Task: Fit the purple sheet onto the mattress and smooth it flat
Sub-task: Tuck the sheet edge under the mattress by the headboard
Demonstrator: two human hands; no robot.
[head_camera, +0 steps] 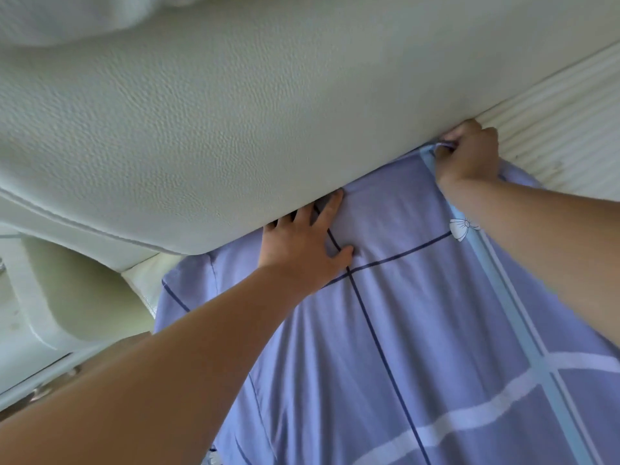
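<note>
right grip: head view, we see the right hand (469, 159) in the upper right of the frame, fingers curled tight round a bunched edge of the purple sheet (419, 313), right at the seam where headboard meets mattress.
left grip: left hand (302, 239) at frame centre, holding nothing. Fingers are straight and spread, palm flat on the sheet, fingertips pushed into the dark gap under the headboard's lower edge. Thumb lies out to the right on the cloth.
sheet: fills the centre and lower right of the frame, spread over the bed, top edge up at the headboard line. Soft wrinkles around the left hand and lower down. We can't tell whether the edge is tucked under.
sheet pattern: thin dark lines (380, 347) cross just below the left hand. A light blue stripe (510, 297) runs from the right hand to the lower right. A pale band (469, 416) crosses the bottom. A white bow print (461, 228) sits beside the right forearm.
mattress: bare ribbed white patch (567, 129) at the upper right, beyond the right hand.
headboard: cream, padded, pebbled surface (235, 112), spans the upper half diagonally.
lower left: cream moulded part (43, 290), we can't tell what it is.
upper left: blurred white fabric (67, 18).
</note>
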